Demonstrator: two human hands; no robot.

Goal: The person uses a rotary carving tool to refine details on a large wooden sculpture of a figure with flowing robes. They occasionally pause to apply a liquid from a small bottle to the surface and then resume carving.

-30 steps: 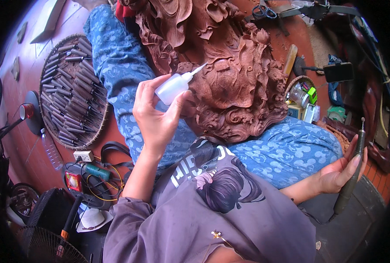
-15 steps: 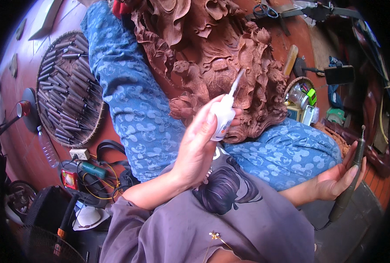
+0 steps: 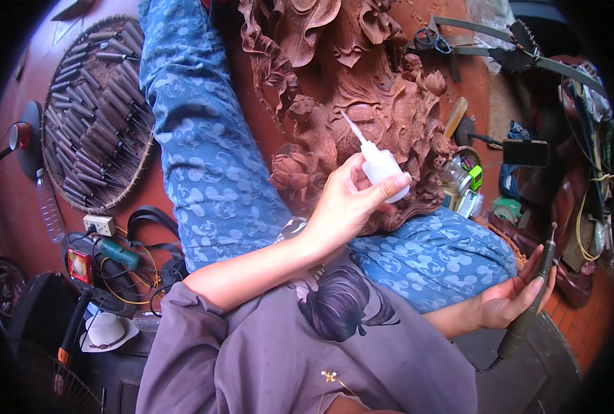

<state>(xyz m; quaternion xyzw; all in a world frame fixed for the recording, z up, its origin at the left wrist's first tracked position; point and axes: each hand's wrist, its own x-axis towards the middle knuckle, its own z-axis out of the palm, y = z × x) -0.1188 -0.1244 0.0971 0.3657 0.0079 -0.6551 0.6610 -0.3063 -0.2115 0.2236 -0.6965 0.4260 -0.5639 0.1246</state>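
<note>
My left hand (image 3: pixel 341 207) grips a small white squeeze bottle (image 3: pixel 383 171) with a long thin nozzle. Its nozzle slants up and left over an intricate reddish-brown wood carving (image 3: pixel 407 114) between my legs; from this angle I cannot tell whether the tip touches the wood. Out to the right, my right hand (image 3: pixel 503 303) is closed around a dark rotary tool handpiece (image 3: pixel 524 324). A small round bit tops the tool, which is held upright and away from the carving, with a cord trailing from its lower end.
A round woven tray (image 3: pixel 148 148) full of dark-handled carving tools lies at left. Beneath it are a power strip (image 3: pixel 98 224), cables and a white hat (image 3: pixel 105 331). Scissors (image 3: pixel 433 40) lie beyond the carving. A phone on a stand (image 3: pixel 525 153) and a green tape measure (image 3: pixel 475 177) are at right.
My left hand has turned the bottle, so its nozzle now leans left instead of right, and has shifted rightward. My right hand still holds the rotary tool. The whole view has shifted slightly.
</note>
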